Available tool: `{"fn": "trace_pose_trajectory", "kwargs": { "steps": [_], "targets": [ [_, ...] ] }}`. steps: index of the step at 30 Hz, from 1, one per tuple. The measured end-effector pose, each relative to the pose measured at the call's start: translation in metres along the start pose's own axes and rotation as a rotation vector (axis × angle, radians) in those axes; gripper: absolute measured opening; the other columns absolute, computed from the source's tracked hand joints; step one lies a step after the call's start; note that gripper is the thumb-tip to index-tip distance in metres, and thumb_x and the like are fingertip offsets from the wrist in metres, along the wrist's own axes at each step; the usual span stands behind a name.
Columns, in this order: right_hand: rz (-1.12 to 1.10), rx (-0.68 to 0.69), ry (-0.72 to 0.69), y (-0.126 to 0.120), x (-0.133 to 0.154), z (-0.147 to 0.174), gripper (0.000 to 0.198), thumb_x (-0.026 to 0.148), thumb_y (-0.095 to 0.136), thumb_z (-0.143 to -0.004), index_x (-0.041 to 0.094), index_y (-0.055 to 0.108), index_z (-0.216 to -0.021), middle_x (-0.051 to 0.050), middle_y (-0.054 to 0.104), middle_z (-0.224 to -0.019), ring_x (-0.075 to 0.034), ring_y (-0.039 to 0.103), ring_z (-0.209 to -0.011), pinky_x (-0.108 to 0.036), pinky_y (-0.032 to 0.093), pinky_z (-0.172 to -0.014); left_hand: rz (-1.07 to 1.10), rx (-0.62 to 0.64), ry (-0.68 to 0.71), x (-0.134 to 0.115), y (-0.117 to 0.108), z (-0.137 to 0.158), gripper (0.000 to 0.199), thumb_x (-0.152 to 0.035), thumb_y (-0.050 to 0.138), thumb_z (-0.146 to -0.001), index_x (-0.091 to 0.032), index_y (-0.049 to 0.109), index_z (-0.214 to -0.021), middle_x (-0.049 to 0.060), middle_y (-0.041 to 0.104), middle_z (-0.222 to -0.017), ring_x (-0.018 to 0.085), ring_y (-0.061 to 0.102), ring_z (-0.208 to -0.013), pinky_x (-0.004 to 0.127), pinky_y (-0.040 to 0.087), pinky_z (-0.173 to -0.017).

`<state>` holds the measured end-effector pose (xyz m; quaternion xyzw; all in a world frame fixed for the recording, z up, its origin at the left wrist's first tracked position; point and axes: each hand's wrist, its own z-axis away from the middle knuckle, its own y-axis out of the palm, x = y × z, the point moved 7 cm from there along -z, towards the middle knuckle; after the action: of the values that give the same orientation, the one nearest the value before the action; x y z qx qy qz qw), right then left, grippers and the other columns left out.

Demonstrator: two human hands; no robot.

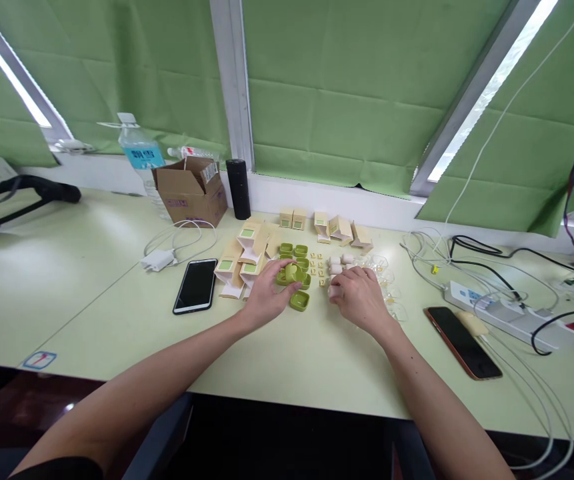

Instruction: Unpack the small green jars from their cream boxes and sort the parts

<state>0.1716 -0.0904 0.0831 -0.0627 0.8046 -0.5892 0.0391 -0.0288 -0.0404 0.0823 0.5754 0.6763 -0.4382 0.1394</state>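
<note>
My left hand (269, 293) is closed on a small green case (291, 272), its thumb and fingers at the sides. Several more green cases (299, 301) lie around it on the table. Over a cluster of small whitish cylinders (347, 258) is my right hand (361, 295), its fingers pinched on one whitish cylinder (335, 292). Between the hands sit rows of tiny yellow pieces (320, 264). Clear plastic covers (380, 263) lie to the right, partly behind my right hand.
Open small cartons (249, 241) stand left of the cases, with more cartons (341, 228) at the back. A phone (195, 287), a brown box (191, 193) and a water bottle (141, 160) are leftward. To the right lie another phone (463, 342), a power strip (511, 317) and tangled cables.
</note>
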Motion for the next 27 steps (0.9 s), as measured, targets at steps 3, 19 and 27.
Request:
{"fn": "trace_pose_trajectory", "kwargs": {
  "steps": [3, 19, 27],
  "targets": [
    [0.033, 0.013, 0.000, 0.003, -0.002, 0.000, 0.018, 0.017, 0.070, -0.079, 0.019, 0.072, -0.097, -0.008, 0.074, -0.099, -0.029, 0.059, -0.104, -0.043, 0.037, -0.091, -0.003, 0.008, 0.021, -0.002, 0.001, 0.001, 0.034, -0.031, 0.068, -0.091, -0.021, 0.062, -0.122, 0.007, 0.070, -0.120, 0.024, 0.065, -0.113, 0.044, 0.053, -0.102],
    [-0.202, -0.254, 0.041, -0.028, -0.010, 0.003, 0.021, 0.022, 0.067, -0.083, 0.022, 0.067, -0.104, -0.006, 0.071, -0.093, -0.028, 0.060, -0.095, -0.041, 0.045, -0.082, 0.012, 0.026, 0.063, -0.001, 0.004, 0.002, 0.035, -0.032, 0.068, -0.091, -0.022, 0.062, -0.124, 0.009, 0.070, -0.123, 0.026, 0.065, -0.118, 0.047, 0.053, -0.104],
    [-0.638, -0.663, -0.068, -0.050, 0.003, 0.018, 0.027, 0.022, 0.058, -0.090, 0.022, 0.061, -0.117, -0.008, 0.067, -0.098, -0.022, 0.062, -0.081, -0.038, 0.053, -0.068, 0.164, 0.055, 0.041, 0.001, 0.009, 0.004, 0.044, -0.032, 0.073, -0.087, -0.023, 0.059, -0.128, 0.009, 0.069, -0.124, 0.024, 0.066, -0.115, 0.043, 0.054, -0.101]
  ]
}}
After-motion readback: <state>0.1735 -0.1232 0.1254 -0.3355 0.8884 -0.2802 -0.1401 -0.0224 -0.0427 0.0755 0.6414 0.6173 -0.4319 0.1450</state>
